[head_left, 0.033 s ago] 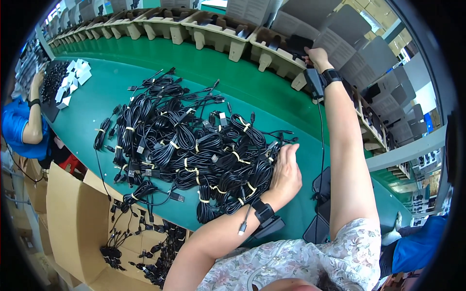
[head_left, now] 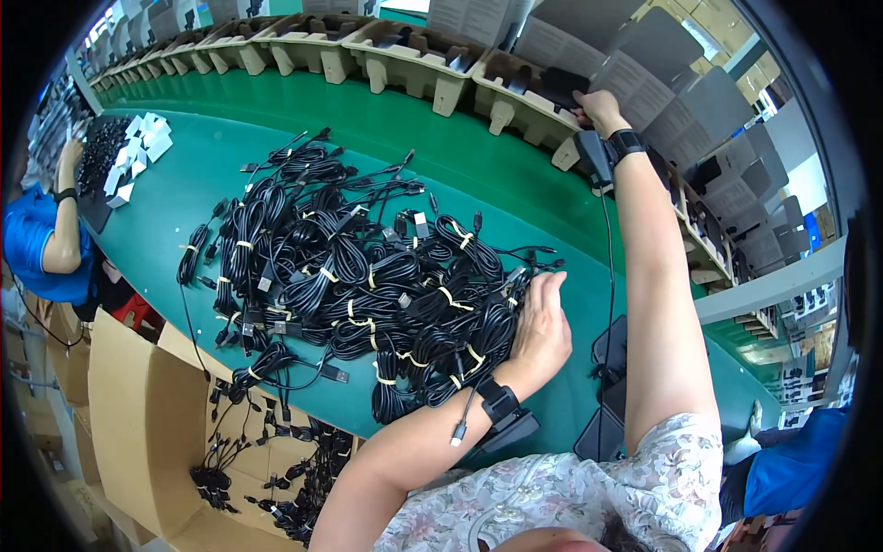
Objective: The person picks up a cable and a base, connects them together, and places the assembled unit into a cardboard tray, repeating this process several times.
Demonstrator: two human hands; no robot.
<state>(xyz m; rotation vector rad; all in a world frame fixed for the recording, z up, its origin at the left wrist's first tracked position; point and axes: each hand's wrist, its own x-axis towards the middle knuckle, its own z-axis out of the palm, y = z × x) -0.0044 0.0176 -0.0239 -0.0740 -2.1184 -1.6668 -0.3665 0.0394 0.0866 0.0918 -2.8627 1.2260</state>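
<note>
A big heap of bundled black USB cables (head_left: 368, 267), tied with pale yellow bands, covers the middle of the green bench. My left hand (head_left: 543, 331) lies along the heap's right edge, its fingers stretched out and pressed together, touching the cables. At the far right my right hand (head_left: 602, 112) reaches to a beige moulded tray (head_left: 520, 92). Its fingers are curled at the edge of a black flat piece (head_left: 561, 86) in that tray; what they grip is partly hidden. Each wrist wears a black strap with a black box, and a black cord (head_left: 611, 276) hangs from the right one.
A row of beige trays (head_left: 313, 46) with upright grey-and-white cards runs along the back. An open cardboard box (head_left: 138, 414) holding more cables stands at the lower left. Co-workers in blue sit at left (head_left: 41, 235) and right (head_left: 796, 465). Black pads (head_left: 602, 432) lie right of my left arm.
</note>
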